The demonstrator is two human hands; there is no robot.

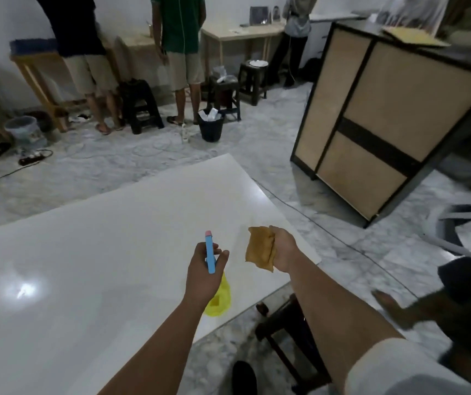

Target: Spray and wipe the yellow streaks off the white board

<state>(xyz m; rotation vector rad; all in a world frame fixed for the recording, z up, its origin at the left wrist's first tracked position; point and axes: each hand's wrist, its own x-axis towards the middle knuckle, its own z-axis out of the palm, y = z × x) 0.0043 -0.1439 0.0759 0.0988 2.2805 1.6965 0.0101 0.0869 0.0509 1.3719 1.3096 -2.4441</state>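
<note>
The left hand (204,269) is gripping a spray bottle (211,256), fingers wrapped round its blue head, yellow body hanging below. The right hand (282,248) is clutching a folded brown cloth (260,249). Both are hovering over the white board (86,252), near its right edge.

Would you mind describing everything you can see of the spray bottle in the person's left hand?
The spray bottle has a light blue plastic spray head with a small pink nozzle tip pointing away from the person, over the white board. Its body, mostly hidden under the left hand, shows as translucent yellow below the wrist. The hand grips the neck, fingers curled around the blue head. The bottle is held in the air, touching only that hand. No spray is visible.
</note>
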